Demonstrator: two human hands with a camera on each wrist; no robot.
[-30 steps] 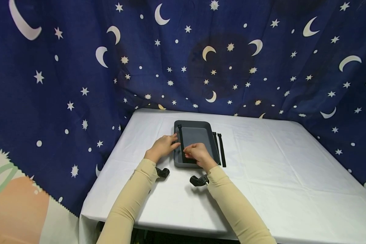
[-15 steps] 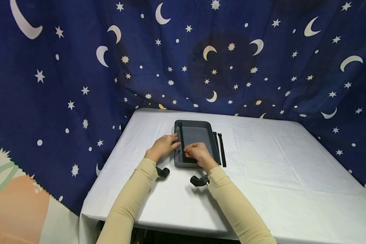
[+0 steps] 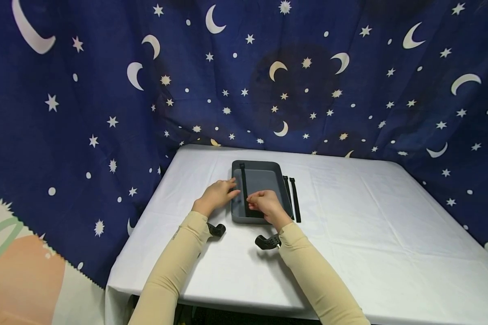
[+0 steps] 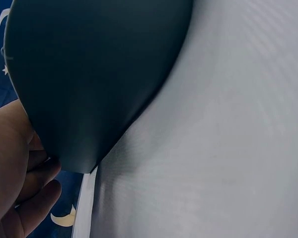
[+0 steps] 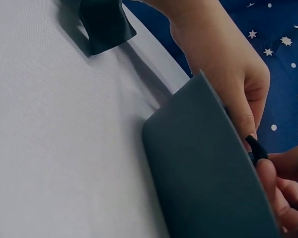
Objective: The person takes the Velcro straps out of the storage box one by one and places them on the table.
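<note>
A long black strap with a wider, buckle-like end lies lengthwise along the left side of a grey tray. My right hand pinches the strap near its lower part, over the tray. In the right wrist view, the strap's dark end shows between thumb and finger, just behind the tray's wall. At the tray's left rim rests my left hand, its thumb reaching over the inside close to the strap. Its fingers look loosely bent beside the rim in the left wrist view. Part of the strap is hidden behind my right hand.
Two more black straps lie on the white-covered table, one of them slightly apart from the tray's right wall. A black wrist mount sits under each forearm. Behind the table hangs a blue curtain with moons and stars.
The strap's far end has shifted slightly to the right inside the tray. My right hand has moved a little to the right with it, while the left hand stays put.
</note>
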